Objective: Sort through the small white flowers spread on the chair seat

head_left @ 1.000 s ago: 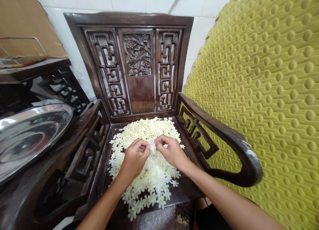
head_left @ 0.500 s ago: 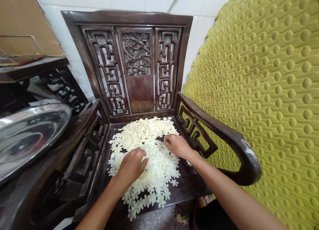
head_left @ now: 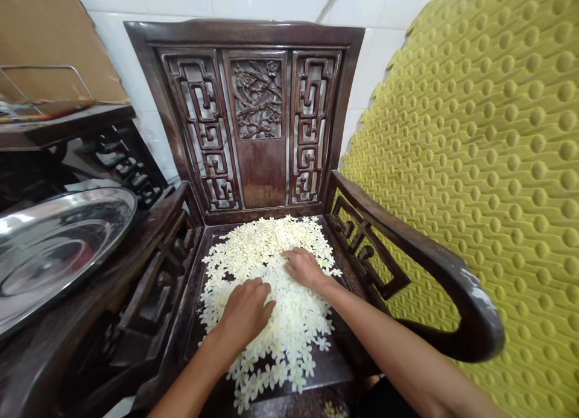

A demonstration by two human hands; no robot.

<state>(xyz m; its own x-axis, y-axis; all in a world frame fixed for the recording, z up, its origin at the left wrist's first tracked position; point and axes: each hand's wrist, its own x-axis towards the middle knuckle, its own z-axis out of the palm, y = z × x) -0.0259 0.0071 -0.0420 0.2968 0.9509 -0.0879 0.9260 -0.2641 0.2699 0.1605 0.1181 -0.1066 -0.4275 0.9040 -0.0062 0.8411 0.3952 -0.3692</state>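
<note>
Beyond the fingers (head_left: 293, 262) rises a dark wooden chair back (head_left: 261, 171) with carved panels, against a white tiled wall (head_left: 253, 0). Right of them runs a curved armrest (head_left: 420, 246), its end worn pale, and past it a bumpy yellow mat (head_left: 488, 134). Well to their left sits a shiny metal tray (head_left: 49, 267); farther off, beyond it, brown cardboard (head_left: 49, 32) stands behind a wire rack (head_left: 36, 66).

One left hand (head_left: 246, 306), one right hand (head_left: 305, 268), one chair (head_left: 262, 186), and more flowers (head_left: 271, 240) than I can count.
From my end I make it two armrests (head_left: 402, 228) at the seat's (head_left: 346, 354) side edges, three back panels (head_left: 262, 158) along its rear edge, one metal tray (head_left: 118, 210) beyond its left edge and one yellow mat (head_left: 497, 164) beyond its right; the flowers overlap too much for a figure.
</note>
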